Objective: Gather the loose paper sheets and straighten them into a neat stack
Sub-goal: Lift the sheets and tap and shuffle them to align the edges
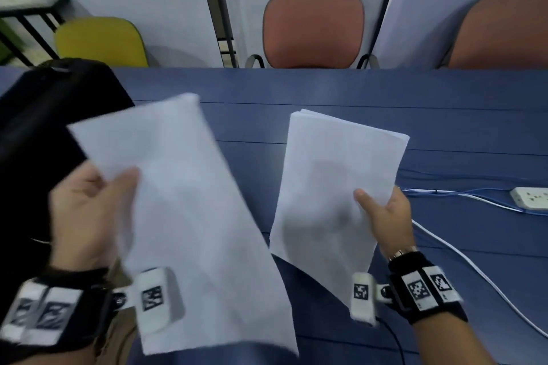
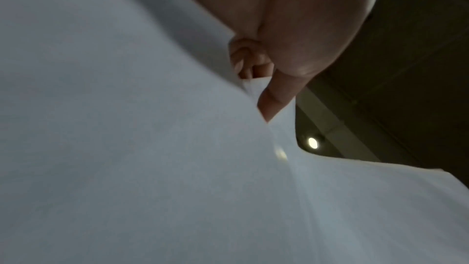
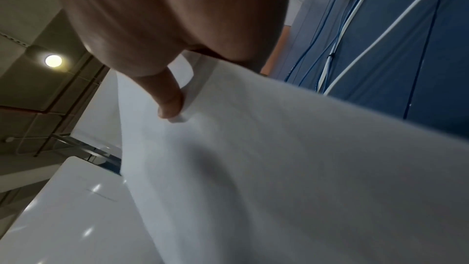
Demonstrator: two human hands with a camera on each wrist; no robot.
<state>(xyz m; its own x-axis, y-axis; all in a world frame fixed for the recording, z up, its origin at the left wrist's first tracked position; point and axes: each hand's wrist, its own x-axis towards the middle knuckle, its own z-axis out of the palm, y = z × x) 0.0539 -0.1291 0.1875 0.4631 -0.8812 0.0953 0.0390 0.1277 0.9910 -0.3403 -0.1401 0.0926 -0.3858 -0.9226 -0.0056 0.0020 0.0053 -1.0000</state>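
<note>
Both hands hold white paper above a blue table. My left hand pinches a blurred white sheet at its left edge, thumb on top, fingers hidden beneath; the left wrist view shows the thumb pressing into that sheet. My right hand grips a small stack of sheets at its right edge, thumb on top. The stack's far corners fan slightly. In the right wrist view the thumb lies on the stack. The two lots of paper are apart, side by side.
A black bag sits on the table at the left, close to my left hand. A white power strip and white and blue cables lie at the right. Chairs stand behind the table's far edge.
</note>
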